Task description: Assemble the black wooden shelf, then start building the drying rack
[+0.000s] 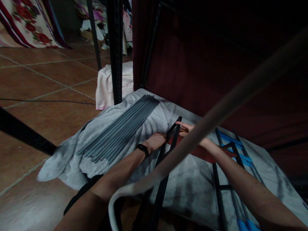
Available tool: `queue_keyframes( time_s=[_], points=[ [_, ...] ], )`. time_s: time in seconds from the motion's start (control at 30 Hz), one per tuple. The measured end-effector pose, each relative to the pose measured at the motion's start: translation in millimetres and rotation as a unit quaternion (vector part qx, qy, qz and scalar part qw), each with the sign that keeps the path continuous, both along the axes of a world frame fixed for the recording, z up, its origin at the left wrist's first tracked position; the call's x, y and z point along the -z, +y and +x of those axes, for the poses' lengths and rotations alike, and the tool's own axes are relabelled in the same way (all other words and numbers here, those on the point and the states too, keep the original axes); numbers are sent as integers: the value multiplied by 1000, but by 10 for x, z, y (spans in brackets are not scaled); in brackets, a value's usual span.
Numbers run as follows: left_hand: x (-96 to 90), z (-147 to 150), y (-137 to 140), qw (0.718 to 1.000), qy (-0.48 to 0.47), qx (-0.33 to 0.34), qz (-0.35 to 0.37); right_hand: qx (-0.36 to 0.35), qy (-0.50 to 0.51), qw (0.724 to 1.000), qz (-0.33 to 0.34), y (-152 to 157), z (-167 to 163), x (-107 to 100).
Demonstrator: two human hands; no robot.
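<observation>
A narrow black metal frame (163,186) with two long bars slants up from the bottom edge to its far end between my hands. My left hand (156,141), with a dark band on its wrist, is closed at the left side of that end; its fingertips are partly hidden. From the right, my right hand (186,128) grips the same end, with a finger laid over the tip. Left of my hands, a bundle of grey rods (121,128) lies on a light grey towel (92,168). A dark red flat piece (202,154) shows beneath my right forearm.
Another black frame (218,194) lies at the right, near blue-coloured pieces (237,144). A pale, blurred tube (170,162) crosses the foreground diagonally. Black uprights (115,49) rise at the back left, beside a dark red curtain-like surface (205,70). Tiled floor (41,79) extends left.
</observation>
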State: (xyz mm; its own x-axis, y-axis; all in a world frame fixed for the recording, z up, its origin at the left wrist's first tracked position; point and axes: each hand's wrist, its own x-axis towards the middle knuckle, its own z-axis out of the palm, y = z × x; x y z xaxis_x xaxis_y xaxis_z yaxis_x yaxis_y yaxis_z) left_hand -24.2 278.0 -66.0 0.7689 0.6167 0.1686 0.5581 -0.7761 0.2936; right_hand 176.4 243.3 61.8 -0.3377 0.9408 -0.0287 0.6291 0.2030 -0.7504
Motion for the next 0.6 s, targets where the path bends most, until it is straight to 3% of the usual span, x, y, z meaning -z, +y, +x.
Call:
queue_keyframes(
  time_s=[0.23,0.6],
  points=[
    [-9,22,-33,998,35,31,52,13,-11,1000,8,-13,-6,-41],
    [-21,13,-44,995,62,32,67,18,-7,1000,5,-19,12,-24]
  ],
)
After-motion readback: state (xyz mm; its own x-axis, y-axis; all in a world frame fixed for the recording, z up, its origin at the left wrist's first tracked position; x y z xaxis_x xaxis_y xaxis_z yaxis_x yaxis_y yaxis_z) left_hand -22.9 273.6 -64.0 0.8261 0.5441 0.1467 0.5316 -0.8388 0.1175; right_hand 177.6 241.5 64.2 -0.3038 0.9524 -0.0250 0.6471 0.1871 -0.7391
